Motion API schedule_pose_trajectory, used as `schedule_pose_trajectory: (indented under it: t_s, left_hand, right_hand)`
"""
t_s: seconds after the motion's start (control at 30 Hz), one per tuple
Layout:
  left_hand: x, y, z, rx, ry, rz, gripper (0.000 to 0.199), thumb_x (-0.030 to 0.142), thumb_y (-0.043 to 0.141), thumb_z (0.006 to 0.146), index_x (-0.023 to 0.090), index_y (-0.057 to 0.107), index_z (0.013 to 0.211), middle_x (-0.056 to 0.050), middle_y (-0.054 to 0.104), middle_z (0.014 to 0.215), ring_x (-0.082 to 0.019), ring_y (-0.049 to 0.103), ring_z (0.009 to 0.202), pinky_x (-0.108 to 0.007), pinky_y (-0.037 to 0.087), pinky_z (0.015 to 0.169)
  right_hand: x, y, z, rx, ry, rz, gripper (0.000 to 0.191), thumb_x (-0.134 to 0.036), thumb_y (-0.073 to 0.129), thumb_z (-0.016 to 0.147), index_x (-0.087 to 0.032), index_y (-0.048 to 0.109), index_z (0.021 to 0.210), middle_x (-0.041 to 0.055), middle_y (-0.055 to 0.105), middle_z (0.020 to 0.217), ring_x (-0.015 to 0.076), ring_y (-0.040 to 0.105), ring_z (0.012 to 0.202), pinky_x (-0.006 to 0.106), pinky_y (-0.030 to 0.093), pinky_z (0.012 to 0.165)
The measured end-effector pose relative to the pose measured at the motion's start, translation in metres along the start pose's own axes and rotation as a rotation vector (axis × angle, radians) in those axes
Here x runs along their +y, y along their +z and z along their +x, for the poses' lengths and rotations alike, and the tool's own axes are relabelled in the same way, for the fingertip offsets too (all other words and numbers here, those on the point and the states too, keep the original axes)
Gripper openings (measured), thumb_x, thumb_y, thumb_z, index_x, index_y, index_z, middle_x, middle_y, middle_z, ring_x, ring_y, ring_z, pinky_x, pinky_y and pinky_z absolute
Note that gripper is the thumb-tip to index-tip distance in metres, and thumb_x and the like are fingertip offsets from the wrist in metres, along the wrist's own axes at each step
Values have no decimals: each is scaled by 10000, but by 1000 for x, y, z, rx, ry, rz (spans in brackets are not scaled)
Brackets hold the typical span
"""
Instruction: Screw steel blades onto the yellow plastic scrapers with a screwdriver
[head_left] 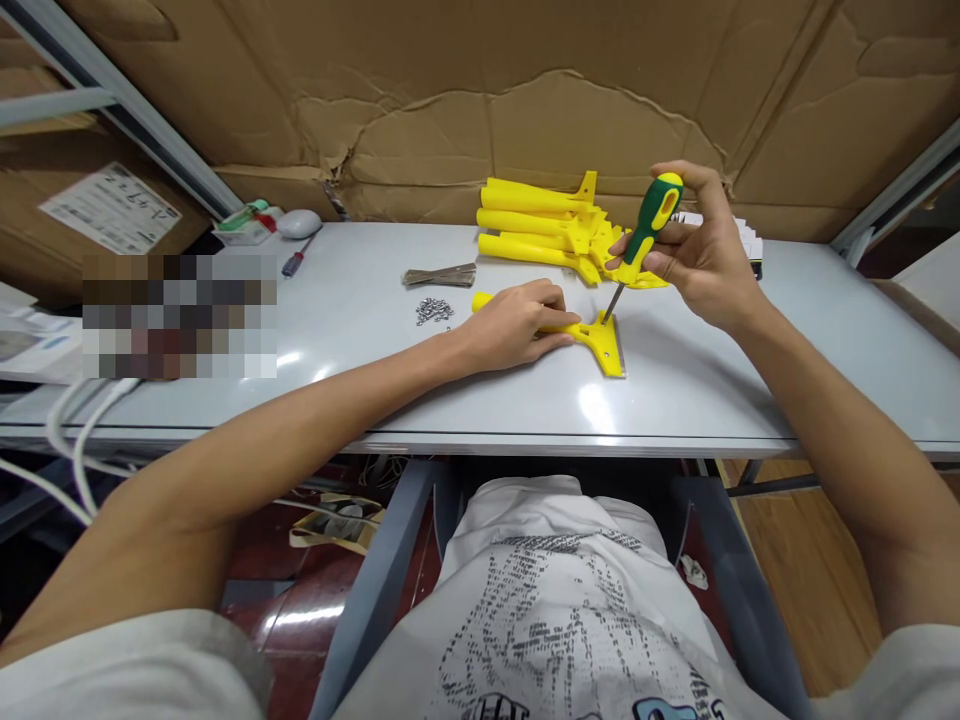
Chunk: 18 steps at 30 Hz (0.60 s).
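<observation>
A yellow scraper (604, 350) lies flat on the white table, its wide head pointing right with a thin blade along the edge. My left hand (521, 322) is closed around its handle and presses it to the tabletop. In my right hand (709, 255) is a green and yellow screwdriver (651, 228), gripped by the handle and tilted. Its tip meets the scraper's head near the upper hole. Left of the scraper sit a small heap of screws (434, 311) and a stack of thin metal blades (439, 275).
Several more yellow scrapers (536, 220) are piled at the back against cardboard (525, 120). A second screwdriver (298, 260) and a white computer mouse (298, 223) lie at the back left. Small boxes (739, 240) stand behind my right hand. White cables (82, 450) hang over the left front edge.
</observation>
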<state>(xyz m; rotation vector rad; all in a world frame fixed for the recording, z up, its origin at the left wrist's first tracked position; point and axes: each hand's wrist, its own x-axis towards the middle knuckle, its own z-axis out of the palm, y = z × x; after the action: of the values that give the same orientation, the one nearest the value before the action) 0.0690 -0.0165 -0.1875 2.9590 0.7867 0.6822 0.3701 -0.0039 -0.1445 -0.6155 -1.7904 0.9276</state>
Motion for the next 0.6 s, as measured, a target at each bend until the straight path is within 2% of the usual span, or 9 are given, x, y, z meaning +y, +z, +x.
schedule_pose_trajectory:
  t_s: [0.23, 0.43, 0.6]
  left_hand:
    - [0, 0, -1, -6, -4, 3, 344, 397, 682, 1155, 212, 871, 1376, -139, 784, 1139, -276, 702, 1061, -390, 560, 920]
    - [1, 0, -1, -4, 0, 7, 359, 400, 673, 1158, 200, 868, 1383, -141, 778, 1132, -280, 694, 1053, -395, 552, 911]
    - [1, 1, 0, -7, 4, 12, 357, 407, 657, 1165, 212, 868, 1377, -138, 773, 1138, -276, 690, 1063, -392, 553, 930]
  right_hand:
    - [2, 1, 2, 24, -26, -51, 838, -549, 1095, 760, -435, 550, 1387, 0, 835, 1090, 316, 880, 1079, 489, 743, 829]
    - [7, 3, 1, 80, -93, -228, 889, -694, 1061, 736, -440, 517, 1391, -10, 764, 1037, 309, 818, 955, 503, 729, 781]
    - [12, 5, 0, 93, -157, -359, 955, -743, 1035, 749, -462, 502, 1491, -11, 693, 942, 301, 762, 864, 486, 695, 730]
